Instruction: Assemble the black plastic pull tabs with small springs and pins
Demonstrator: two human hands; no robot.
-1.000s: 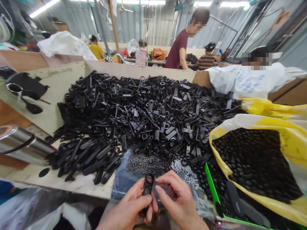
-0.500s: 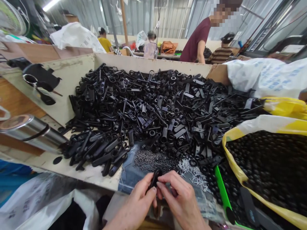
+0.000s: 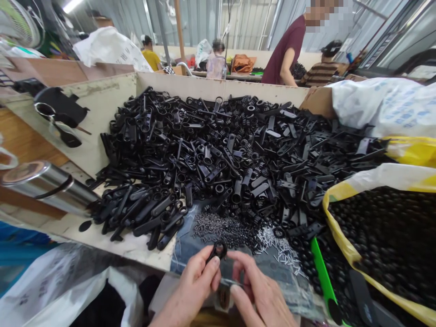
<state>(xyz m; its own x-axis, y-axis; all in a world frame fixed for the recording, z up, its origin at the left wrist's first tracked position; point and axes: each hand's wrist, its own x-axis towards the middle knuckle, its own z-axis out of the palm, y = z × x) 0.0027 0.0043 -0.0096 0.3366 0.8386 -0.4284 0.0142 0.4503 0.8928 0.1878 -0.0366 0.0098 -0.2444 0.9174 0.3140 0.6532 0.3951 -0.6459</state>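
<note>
My left hand [image 3: 194,286] pinches a small black plastic part with a ring end [image 3: 215,250] at the bottom centre, just over the table's near edge. My right hand [image 3: 262,295] sits right beside it with fingers curled in against the lower end of the same part, near a small piece I cannot make out. Just beyond the hands lie a heap of tiny dark springs [image 3: 221,229] and a scatter of small silver pins [image 3: 279,247]. A big pile of black plastic parts [image 3: 218,154] fills the table behind them.
A yellow bag of small black round pieces [image 3: 384,231] stands at the right over a green tray edge [image 3: 322,277]. A steel flask [image 3: 44,186] lies at left. A pale board wall [image 3: 98,113] rims the table. Other people work at benches behind.
The view has shifted a little. My hands have lowered and turned the black part, so its ring end now points up above my left fingers; my right fingers have slid lower.
</note>
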